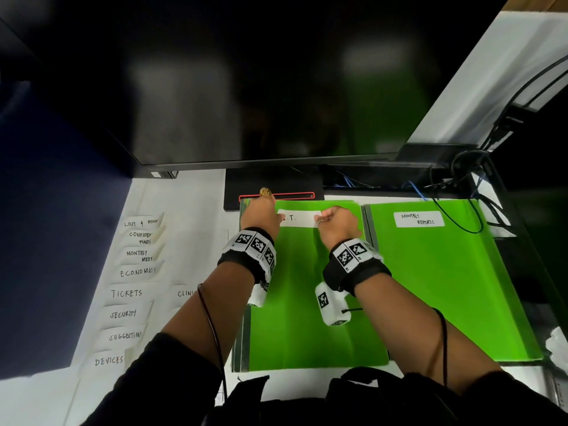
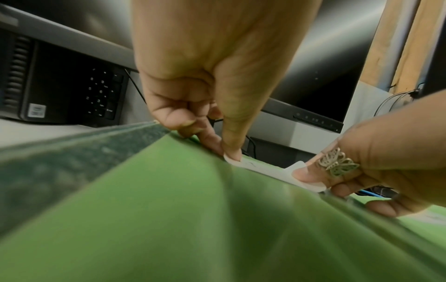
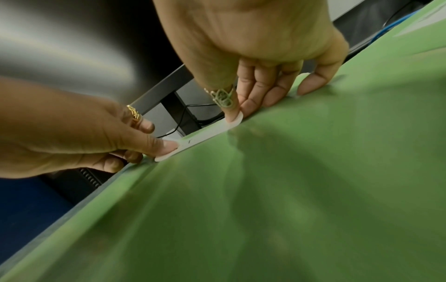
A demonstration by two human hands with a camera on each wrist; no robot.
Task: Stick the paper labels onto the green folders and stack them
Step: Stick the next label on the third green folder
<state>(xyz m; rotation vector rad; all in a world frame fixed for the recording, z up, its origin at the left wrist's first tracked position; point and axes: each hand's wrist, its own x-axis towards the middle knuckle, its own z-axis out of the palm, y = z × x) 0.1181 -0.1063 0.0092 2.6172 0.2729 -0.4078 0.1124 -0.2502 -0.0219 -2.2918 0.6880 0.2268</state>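
A white label (image 1: 298, 218) is being put on a green folder (image 1: 310, 290), near the folder's top edge, in the middle of the desk (image 1: 196, 229). Only the letter T and a dot can be read on it. Each end of the label is held down by a thumb. The left end is pressed by the thumb of the left hand (image 1: 261, 218), and the other fingers are curled at the folder's top edge. The right end is pressed by the thumb of the right hand (image 1: 336, 222), with the other fingers bent down onto the folder beside it. In the wrist views the label's ends look a little lifted, so the sticking step is judged to be under way and not finished.

Next, the label probably needs to be rubbed flat from end to end, so no bumps are left. Then the folder is to be stacked.

The folder lies on top of a pile of folders, whose dark edges (image 1: 241, 339) are seen at the left. What is inside them cannot be told. Just beside it on the right, a second folder (image 1: 445, 287) is lying shut, with a label (image 1: 418, 219) reading "MONTHLY REPORTS" already stuck on. It seems to be the start of the finished stack.

On the left of the desk, more labels (image 1: 130, 292) are laid out in a row, waiting. Behind the folders a dark screen (image 1: 246, 87) is standing.
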